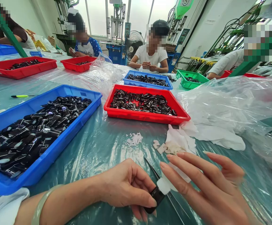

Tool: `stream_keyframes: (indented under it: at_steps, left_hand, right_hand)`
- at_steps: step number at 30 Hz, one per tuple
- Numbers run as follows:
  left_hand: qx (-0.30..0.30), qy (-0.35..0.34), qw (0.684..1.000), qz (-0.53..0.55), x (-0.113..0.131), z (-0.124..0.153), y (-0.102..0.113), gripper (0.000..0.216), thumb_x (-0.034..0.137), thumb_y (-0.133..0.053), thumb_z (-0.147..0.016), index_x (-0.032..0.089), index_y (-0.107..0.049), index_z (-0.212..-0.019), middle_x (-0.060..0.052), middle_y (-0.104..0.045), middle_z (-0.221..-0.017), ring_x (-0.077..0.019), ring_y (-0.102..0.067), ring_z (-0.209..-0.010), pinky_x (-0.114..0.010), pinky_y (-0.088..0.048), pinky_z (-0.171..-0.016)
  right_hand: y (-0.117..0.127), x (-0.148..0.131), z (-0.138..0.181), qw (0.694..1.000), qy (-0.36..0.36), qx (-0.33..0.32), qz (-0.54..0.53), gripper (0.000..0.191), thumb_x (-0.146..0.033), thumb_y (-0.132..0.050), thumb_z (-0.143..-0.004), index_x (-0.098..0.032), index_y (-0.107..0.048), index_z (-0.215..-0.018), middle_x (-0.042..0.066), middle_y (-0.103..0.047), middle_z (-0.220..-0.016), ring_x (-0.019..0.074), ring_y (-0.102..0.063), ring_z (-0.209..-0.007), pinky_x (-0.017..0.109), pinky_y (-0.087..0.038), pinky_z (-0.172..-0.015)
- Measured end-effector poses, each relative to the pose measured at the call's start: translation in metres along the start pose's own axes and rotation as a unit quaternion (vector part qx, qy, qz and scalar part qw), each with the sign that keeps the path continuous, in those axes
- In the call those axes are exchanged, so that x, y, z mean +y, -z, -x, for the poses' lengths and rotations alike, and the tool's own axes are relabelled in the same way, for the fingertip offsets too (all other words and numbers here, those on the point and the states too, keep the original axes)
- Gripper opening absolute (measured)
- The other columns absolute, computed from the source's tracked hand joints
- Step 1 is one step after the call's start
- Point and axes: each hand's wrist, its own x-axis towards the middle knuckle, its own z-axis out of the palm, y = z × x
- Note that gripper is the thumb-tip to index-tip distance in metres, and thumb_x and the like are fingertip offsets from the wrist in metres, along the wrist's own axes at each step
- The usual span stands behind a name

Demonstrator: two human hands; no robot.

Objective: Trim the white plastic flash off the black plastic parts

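Observation:
My left hand [128, 187] is closed on a small glossy black part [157, 197], thumb on top and fingers beneath. A rounded white piece [164, 186] covers the part's far end. To the right, my right hand [210, 187] hovers with its fingers stretched out and apart, the nearest ones close to that white piece. A pale, thin scrap [181, 172] shows below those fingers; whether they touch it I cannot tell. Metal tweezers [152, 166] lie on the plastic-covered table [117, 143], partly hidden behind the black part and my hands.
Left stands a blue tray [79, 125] heaped with black parts; ahead, a red tray [147, 118] holds more. White crumbs [134, 139] and a crumpled white cloth [180, 139] lie before it. Clear plastic sheeting [239, 103] bunches at right. Several people sit around the table, beside more trays.

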Motion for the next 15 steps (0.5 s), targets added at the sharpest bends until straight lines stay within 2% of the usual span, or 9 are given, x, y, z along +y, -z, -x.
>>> stream_keyframes:
  at_steps: [11,15]
  left_hand:
    - [-0.014,-0.004,1.0,0.012,-0.0052,-0.0015,0.0032,0.022,0.028,-0.072,-0.062,0.01,-0.069,-0.074,-0.003,-0.065,-0.067,-0.0083,-0.06,-0.05,-0.016,-0.05,-0.048]
    - [-0.017,-0.002,1.0,0.012,-0.0028,-0.0011,0.0022,0.019,0.025,-0.071,-0.063,0.01,-0.069,-0.074,-0.002,-0.065,-0.067,-0.0079,-0.059,-0.05,-0.016,-0.05,-0.048]
  right_hand:
    - [0.0012,0.0001,0.0033,1.0,-0.004,-0.03,-0.004,0.031,-0.018,-0.035,-0.093,-0.023,-0.059,-0.112,0.004,-0.066,-0.107,0.0216,-0.053,-0.108,0.043,-0.027,-0.095]
    - [-0.0015,-0.0028,0.0035,0.998,-0.05,-0.009,-0.026,0.03,-0.018,-0.038,-0.091,-0.025,-0.061,-0.109,0.004,-0.066,-0.106,0.0217,-0.055,-0.105,0.042,-0.029,-0.092]
